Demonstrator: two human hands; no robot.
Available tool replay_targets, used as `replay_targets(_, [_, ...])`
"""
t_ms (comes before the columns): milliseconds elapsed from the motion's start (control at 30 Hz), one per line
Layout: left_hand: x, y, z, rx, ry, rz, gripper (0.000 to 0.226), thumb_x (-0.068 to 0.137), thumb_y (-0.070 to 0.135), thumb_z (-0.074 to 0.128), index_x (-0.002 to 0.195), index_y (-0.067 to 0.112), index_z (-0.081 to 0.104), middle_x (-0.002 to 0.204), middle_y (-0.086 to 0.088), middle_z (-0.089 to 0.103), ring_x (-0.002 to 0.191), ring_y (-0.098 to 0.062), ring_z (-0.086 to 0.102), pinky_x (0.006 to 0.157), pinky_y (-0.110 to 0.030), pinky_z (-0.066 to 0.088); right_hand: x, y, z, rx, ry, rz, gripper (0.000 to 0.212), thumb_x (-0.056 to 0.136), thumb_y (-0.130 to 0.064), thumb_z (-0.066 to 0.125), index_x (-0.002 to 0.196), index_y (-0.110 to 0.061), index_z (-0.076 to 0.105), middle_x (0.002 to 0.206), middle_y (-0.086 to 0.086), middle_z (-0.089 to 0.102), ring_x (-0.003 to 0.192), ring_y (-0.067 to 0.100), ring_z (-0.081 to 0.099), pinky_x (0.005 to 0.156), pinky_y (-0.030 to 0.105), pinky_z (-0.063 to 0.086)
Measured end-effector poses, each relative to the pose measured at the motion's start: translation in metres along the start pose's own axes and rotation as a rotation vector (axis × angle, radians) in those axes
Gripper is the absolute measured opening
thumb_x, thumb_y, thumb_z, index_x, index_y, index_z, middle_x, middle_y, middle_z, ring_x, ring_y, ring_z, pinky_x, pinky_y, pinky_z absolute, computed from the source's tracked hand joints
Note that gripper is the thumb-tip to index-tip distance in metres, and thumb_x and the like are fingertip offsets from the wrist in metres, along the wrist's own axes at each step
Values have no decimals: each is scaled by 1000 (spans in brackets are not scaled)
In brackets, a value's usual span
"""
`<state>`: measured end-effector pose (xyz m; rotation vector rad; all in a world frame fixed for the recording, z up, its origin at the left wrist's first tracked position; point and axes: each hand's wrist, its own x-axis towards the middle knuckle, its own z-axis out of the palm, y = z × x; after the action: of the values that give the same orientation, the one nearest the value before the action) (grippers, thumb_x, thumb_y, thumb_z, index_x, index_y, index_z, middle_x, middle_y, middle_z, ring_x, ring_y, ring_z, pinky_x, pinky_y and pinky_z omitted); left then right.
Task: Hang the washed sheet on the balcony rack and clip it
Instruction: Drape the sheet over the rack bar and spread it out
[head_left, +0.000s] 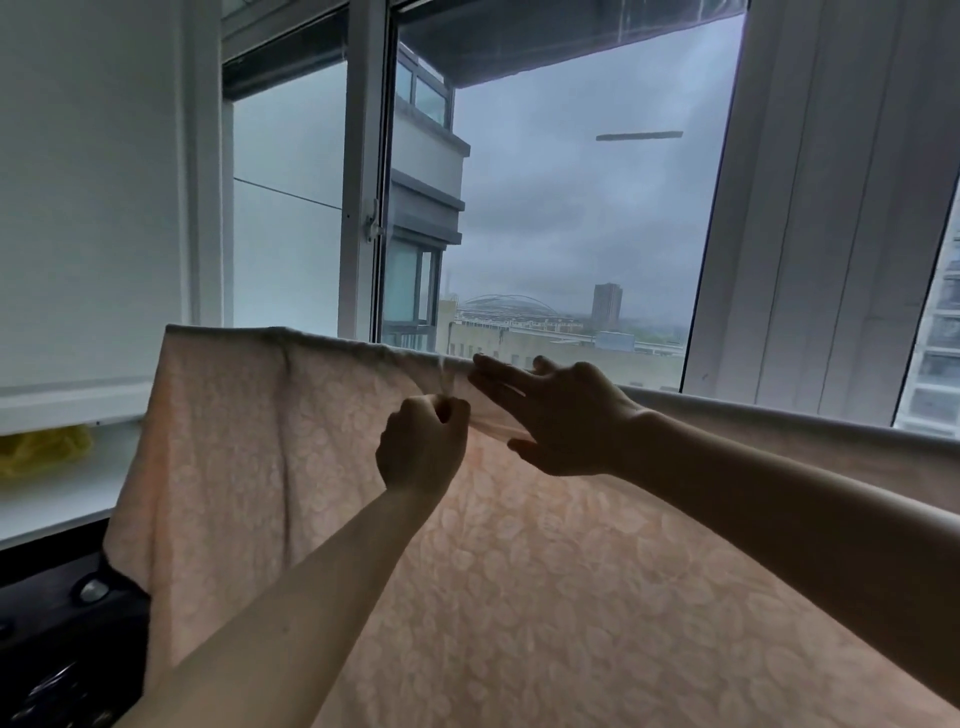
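Open window (561, 208) behind, grey sky. Pink sheet (519, 571) draped over rack. Left hand (423, 449) pinches a pale clip (447, 387) at the fold; right hand (558, 415) lies flat, fingers straight, on the sheet beside it.

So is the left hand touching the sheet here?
Touching. The head view shows the left hand curled in a grip on a pinch of the sheet just under its top fold.
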<state>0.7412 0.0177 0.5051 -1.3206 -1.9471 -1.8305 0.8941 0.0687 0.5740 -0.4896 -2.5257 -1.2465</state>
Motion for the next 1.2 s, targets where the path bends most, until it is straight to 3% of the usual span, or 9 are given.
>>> replay_targets(200, [8, -3, -2, -87, -43, -51, 43, 99, 36, 41, 66, 16, 61, 58, 1, 64, 54, -16, 64, 70, -43, 58, 17, -5, 2, 71, -6, 22, 77, 94, -50, 39, 152, -31, -8, 161, -1, 0, 118, 29, 52, 74, 29, 48])
replay_targets(300, [30, -7, -7, -51, -25, -162, 55, 99, 50, 30, 72, 14, 62, 66, -3, 67, 60, -20, 65, 74, -41, 57, 14, -5, 1, 71, -17, 29, 77, 94, -49, 38, 151, -31, -10, 161, 0, -2, 117, 31, 52, 71, 28, 44])
replay_targets(400, [59, -9, -13, 12, 12, -255, 60, 91, 67, 32, 80, 17, 63, 73, -3, 70, 67, -24, 68, 76, -41, 57, 10, -4, 1, 46, -23, 22, 77, 95, -50, 36, 150, -32, -13, 161, 0, -3, 117, 32, 52, 62, 26, 39])
replay_targets(567, [72, -4, -8, -44, -33, -167, 33, 97, 40, 50, 80, 15, 63, 81, -10, 72, 65, -20, 67, 74, -37, 58, 8, -3, 3, 48, -44, 44, 77, 94, -51, 37, 150, -33, -14, 161, 0, -3, 113, 31, 53, 60, 25, 35])
replay_targets(633, [68, -11, -12, 78, 54, -48, 30, 98, 34, 49, 88, 13, 68, 84, -9, 72, 69, -22, 66, 68, -34, 56, 7, -1, 4, 38, -48, 40, 77, 94, -52, 37, 150, -33, -13, 161, -1, -6, 112, 31, 53, 59, 26, 33])
replay_targets(733, [58, -34, -26, 390, 158, -13, 35, 98, 36, 46, 84, 13, 67, 68, 0, 63, 57, -13, 54, 54, -24, 36, 7, -2, 4, 29, -64, 13, 75, 95, -53, 35, 151, -32, -10, 161, -2, -10, 115, 31, 53, 62, 27, 33])
replay_targets(933, [52, -41, -39, 402, 123, -16, 32, 95, 30, 48, 70, 16, 60, 57, 6, 49, 51, -4, 43, 47, -21, 22, 12, -3, 5, 25, -48, 18, 76, 94, -55, 36, 151, -32, -9, 161, -1, -9, 116, 30, 53, 64, 29, 34])
replay_targets(1033, [51, -45, -40, 404, 113, 15, 35, 96, 32, 46, 66, 18, 55, 57, 5, 51, 52, -6, 46, 47, -22, 24, 17, -6, 4, 23, -22, 7, 76, 94, -55, 36, 152, -31, -7, 161, 0, -4, 120, 32, 52, 65, 28, 35])
replay_targets(1200, [50, -55, -37, 357, 106, 24, 35, 97, 37, 45, 66, 22, 54, 60, 3, 57, 60, -20, 61, 58, -29, 50, 37, -16, 3, 31, -9, 1, 75, 94, -57, 36, 151, -33, -5, 161, 3, -4, 127, 37, 46, 73, 32, 44])
